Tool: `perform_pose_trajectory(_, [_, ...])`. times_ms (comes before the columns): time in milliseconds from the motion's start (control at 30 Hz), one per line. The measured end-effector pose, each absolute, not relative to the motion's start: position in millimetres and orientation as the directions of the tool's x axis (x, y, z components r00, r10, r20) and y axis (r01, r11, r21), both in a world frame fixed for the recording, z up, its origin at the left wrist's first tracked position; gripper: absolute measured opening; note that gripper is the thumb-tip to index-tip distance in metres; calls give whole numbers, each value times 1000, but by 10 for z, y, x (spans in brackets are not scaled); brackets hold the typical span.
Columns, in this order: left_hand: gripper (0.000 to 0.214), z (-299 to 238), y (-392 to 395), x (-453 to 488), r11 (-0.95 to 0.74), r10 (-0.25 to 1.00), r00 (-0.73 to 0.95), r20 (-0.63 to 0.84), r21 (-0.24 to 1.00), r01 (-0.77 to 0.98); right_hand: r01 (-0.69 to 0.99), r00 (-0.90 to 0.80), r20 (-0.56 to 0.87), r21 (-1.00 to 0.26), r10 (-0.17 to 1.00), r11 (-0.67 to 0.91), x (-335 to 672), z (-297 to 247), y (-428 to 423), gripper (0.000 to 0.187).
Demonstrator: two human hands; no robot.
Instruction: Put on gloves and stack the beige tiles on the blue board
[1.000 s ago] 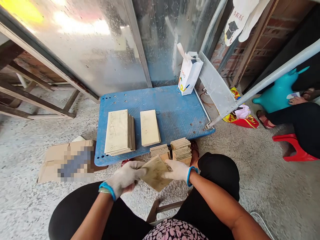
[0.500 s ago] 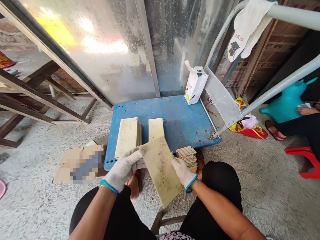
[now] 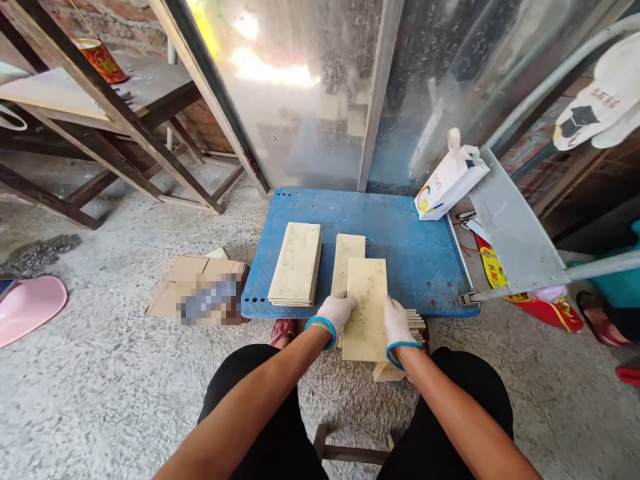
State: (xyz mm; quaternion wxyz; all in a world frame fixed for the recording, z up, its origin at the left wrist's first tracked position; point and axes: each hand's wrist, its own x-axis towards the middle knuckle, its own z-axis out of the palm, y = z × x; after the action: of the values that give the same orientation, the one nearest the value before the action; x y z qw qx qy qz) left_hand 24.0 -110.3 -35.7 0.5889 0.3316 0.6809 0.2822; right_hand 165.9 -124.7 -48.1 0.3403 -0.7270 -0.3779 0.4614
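Between my two gloved hands is a cream-coloured rectangular tile point(image 3: 367, 310) with dark specks, its long side pointing away from me. My left hand point(image 3: 339, 312) grips its left edge and my right hand point(image 3: 397, 323) its right edge, fingers closed; some fingertips are hidden beneath. Partly under the held tile lies another pale tile point(image 3: 350, 247) on the blue platform cart point(image 3: 400, 233). To the left stands a neat stack of the same tiles point(image 3: 296, 261). Behind my right hand, several tiles set in a row point(image 3: 415, 325) show their edges near my leg.
A white paper bag point(image 3: 443, 190) stands at the cart's right end, beside its folding handle point(image 3: 520, 220). A flattened cardboard box point(image 3: 175, 283) lies on the floor to the left. White gloves point(image 3: 600, 100) hang on the handle rail. At far right a person's foot point(image 3: 600, 320) shows.
The held tile has turned from slanted to nearly straight and moved forward over the tile on the cart. Both hands kept hold of it. My view has swung to the left.
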Motion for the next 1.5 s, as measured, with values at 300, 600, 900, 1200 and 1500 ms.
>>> perform_pose_trajectory(300, [30, -565, -333, 87, 599, 794, -130, -593, 729, 333, 548, 275, -370, -698, 887, -461, 1646, -777, -378, 35])
perform_pose_trajectory(600, [37, -664, 54, 141, 543, 803, -165, -573, 590, 598, 709, 207, -366, -583, 907, -397, 1651, -1020, -3, 30])
perform_pose_trajectory(900, [45, -787, 125, 49, 571, 777, -212, -592, 522, 634, 796, 125, -371, -517, 920, -316, 1496, -1182, 100, 31])
perform_pose_trajectory(1200, [53, -758, 159, 43, 549, 748, -261, -610, 347, 760, 869, 94, -363, -424, 927, -254, 1441, -1248, 102, 34])
perform_pose_trajectory(1500, [53, -777, 121, 133, 580, 772, -353, -529, 359, 731, 913, 58, -402, -350, 914, -212, 1432, -1227, 91, 35])
